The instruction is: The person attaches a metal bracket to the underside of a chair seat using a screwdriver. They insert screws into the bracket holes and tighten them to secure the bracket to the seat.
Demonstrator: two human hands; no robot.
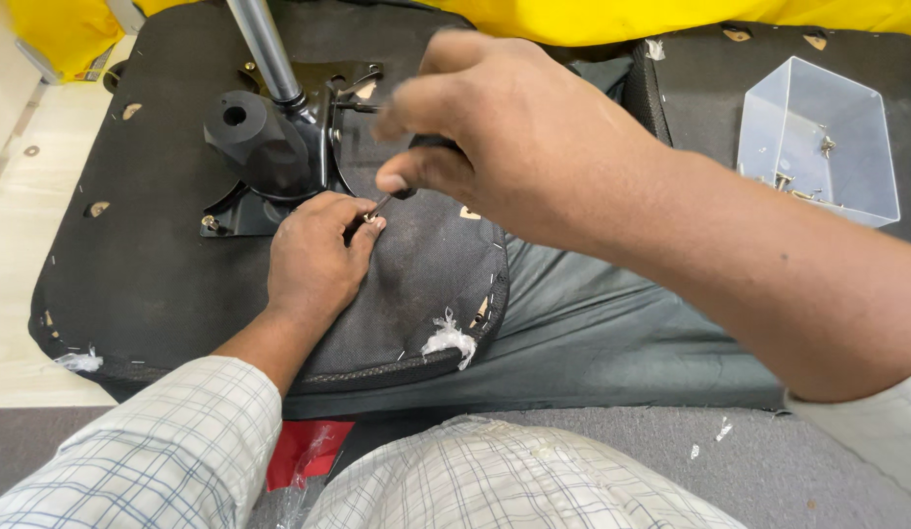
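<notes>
Two hands meet on the upturned seat base (162, 255). Your right hand (495, 127) grips a slim tool (379, 204); your left hand (313, 260) pinches its tip against the fabric.

Matt blk cloth seat base (162, 264), glossy metal rod (264, 49), clear plastic bin (818, 137).

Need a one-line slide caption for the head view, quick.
Right hand drives a slim tool beside the left hand on an upturned black seat base.
</notes>
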